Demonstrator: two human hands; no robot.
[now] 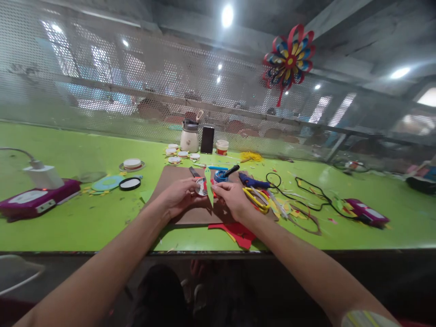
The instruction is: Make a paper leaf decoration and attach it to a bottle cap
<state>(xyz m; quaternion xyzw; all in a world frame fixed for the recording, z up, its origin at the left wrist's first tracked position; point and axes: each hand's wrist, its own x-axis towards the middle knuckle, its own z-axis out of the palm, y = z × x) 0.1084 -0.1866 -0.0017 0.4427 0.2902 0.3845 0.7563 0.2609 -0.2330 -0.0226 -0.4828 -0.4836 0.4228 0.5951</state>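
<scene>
Over the brown board (177,213) at the middle of the green table (85,218), your two hands meet. Your left hand (179,196) closes its fingers round a small roll of tape (201,186), and your right hand (233,196) pinches a green leaf-shaped paper strip (209,186) just beside it. That strip stands nearly upright, point upward, between both hands and touching the roll. Yellow scissors (256,199) lie just right of your right hand.
</scene>
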